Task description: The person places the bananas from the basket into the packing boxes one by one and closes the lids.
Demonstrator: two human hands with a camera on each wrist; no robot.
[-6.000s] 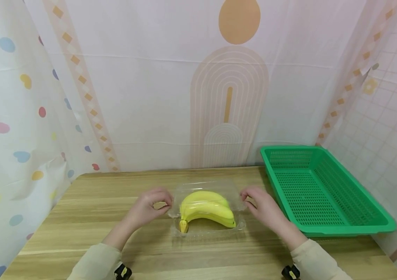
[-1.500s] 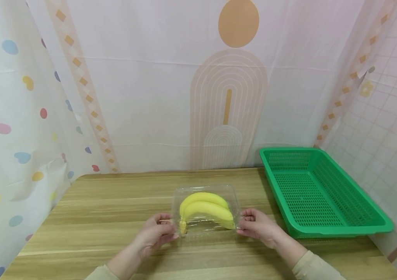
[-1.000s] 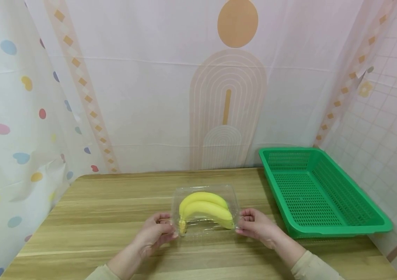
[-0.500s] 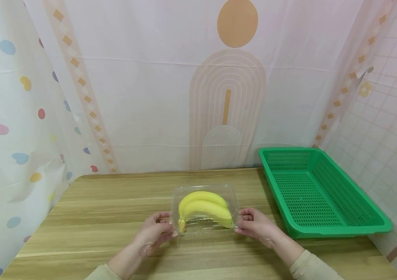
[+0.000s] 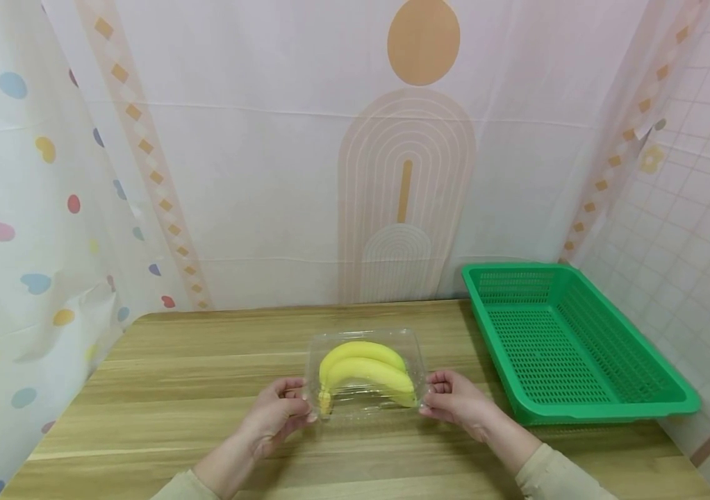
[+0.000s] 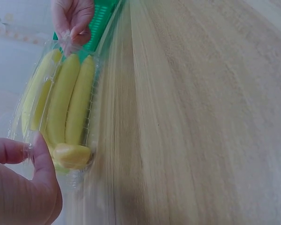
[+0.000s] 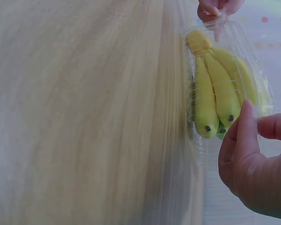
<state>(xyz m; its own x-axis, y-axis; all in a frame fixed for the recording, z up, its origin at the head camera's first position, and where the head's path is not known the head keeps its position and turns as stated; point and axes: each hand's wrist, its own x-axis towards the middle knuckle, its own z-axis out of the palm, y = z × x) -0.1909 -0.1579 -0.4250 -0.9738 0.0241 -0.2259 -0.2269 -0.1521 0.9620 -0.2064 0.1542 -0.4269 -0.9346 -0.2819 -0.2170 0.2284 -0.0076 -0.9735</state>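
A bunch of yellow bananas (image 5: 367, 369) lies inside a clear plastic clamshell box (image 5: 416, 347) whose lid is down over it. My left hand (image 5: 270, 419) pinches the box's near left corner between thumb and fingers. On the other side my right hand (image 5: 460, 404) pinches the near right corner. The left wrist view shows the thumb and a finger of the left hand (image 6: 25, 187) on a clear tab at the lid's edge. In the right wrist view, the right hand's (image 7: 260, 164) thumb and finger grip the plastic edge; dark banana tips (image 7: 208, 128) face it.
An empty green plastic basket (image 5: 530, 347) stands at the right of the wooden table (image 5: 186, 375). Patterned curtains (image 5: 255, 173) hang behind the table and along both sides.
Six seconds ago the lid was partly raised, with a hand at each side of it. It is now down, and both hands are at the near corners. Little has moved over the last 1.5 seconds.
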